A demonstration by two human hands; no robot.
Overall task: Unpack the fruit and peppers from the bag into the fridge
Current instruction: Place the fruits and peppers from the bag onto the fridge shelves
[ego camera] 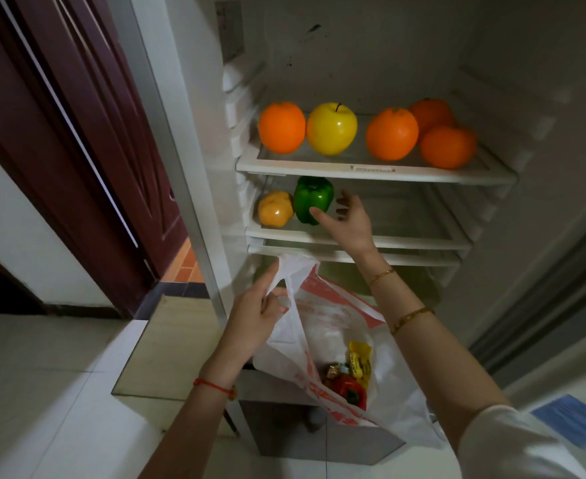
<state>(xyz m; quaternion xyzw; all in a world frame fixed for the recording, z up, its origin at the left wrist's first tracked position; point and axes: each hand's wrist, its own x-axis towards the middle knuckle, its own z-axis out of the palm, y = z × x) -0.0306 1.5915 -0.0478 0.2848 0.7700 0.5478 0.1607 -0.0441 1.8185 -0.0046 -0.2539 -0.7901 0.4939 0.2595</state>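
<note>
- The green pepper (313,199) stands on the middle fridge shelf (423,242) beside a yellow pepper (275,208); it looks light, glossy and probably slippery, best cupped around its body.
- The right hand (348,219) is spread open, thumb at the pepper.
- The left hand (255,314) pinches the bag (322,316) handle; a red pepper (350,392) remains inside.

Four oranges (281,127) and an apple (331,128) are set on the upper shelf (371,169). Two peppers (313,199) are placed below, left. The bag (322,326) is held before the fridge (512,108).

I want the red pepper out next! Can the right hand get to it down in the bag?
Probably yes. The right hand is open beside the green pepper, holding nothing. The left hand holds the bag open by its handle, and the red pepper lies uncovered at the bottom.
</note>
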